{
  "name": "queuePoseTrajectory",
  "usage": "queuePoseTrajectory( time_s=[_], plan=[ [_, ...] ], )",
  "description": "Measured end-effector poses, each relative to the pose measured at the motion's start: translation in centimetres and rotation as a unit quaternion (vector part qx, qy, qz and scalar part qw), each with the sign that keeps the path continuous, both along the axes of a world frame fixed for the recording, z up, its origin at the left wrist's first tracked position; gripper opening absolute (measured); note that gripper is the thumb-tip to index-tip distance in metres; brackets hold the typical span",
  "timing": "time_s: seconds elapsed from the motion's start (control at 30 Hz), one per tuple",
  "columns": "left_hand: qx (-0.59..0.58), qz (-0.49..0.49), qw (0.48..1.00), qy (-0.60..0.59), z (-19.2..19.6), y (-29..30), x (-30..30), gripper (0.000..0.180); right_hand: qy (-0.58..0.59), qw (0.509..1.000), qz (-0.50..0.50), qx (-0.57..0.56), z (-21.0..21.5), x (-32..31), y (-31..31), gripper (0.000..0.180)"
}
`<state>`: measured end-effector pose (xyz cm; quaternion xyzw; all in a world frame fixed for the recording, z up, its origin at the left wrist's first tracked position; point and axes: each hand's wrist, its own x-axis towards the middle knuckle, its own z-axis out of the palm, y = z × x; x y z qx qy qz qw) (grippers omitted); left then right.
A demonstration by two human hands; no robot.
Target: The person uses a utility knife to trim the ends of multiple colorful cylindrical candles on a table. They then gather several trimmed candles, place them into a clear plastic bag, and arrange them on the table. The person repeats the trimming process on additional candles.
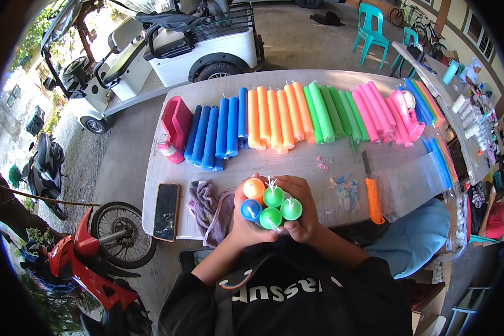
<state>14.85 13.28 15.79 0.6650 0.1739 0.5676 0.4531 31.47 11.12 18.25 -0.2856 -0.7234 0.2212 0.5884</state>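
A small bunch of candles (269,206) is held close to the body, low over the near edge of the table (297,162). The ends point up at the camera — one orange, one blue and three green can be counted. The left hand (242,221) is wrapped around the left side of the bunch, and the right hand (303,215) is closed around the right side. Both hands are gripping tight, so the candles are pressed together.

It looks like the step in hand is the gathering — the candles are being squeezed into one neat bundle. What comes after can only be guessed. The bunch would likely need to be kept tight and even at the ends, or it may slip apart.

Farther back on the table, long rows of candles are laid side by side: blue candles (215,134), orange candles (277,116), green candles (330,112) and pink candles (378,109). A purple cloth (207,204) is lying just left of the hands, and a dark phone (166,211) is lying beside it. An orange-handled knife (372,196) is resting to the right, near bits of coloured wax (346,187).
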Motion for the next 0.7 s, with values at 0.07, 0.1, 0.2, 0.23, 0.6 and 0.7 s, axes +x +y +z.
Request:
queuePoseTrajectory(
  time_s=[0.07,0.1,0.2,0.23,0.6,0.7],
  plan=[
    [0.022,0.016,0.999,0.026,0.1,-0.1,0.1,0.112,0.022,1.0,0.0,-0.003,-0.1,0.0,0.0,0.065],
    [0.026,0.016,0.999,0.032,0.1,-0.2,0.2,0.112,0.032,0.999,-0.009,-0.006,-0.3,-0.1,0.0,0.063],
    [0.006,0.009,0.999,0.04,-0.1,-0.6,0.3,0.113,0.06,0.998,-0.008,-0.005,-0.7,-0.1,0.1,0.064],
    [-0.007,0.006,0.999,0.047,-0.3,-0.7,0.3,0.116,0.061,0.998,-0.018,-0.001,-0.9,-0.1,0.1,0.064],
    [0.011,-0.028,0.999,0.029,-0.9,-0.5,0.5,0.121,0.068,0.997,-0.011,-0.022,-1.5,0.1,0.0,0.063],
    [0.012,-0.028,0.999,0.021,-1.0,-0.6,0.6,0.121,0.059,0.998,-0.011,-0.024,-1.7,0.1,0.0,0.063]
  ],
)
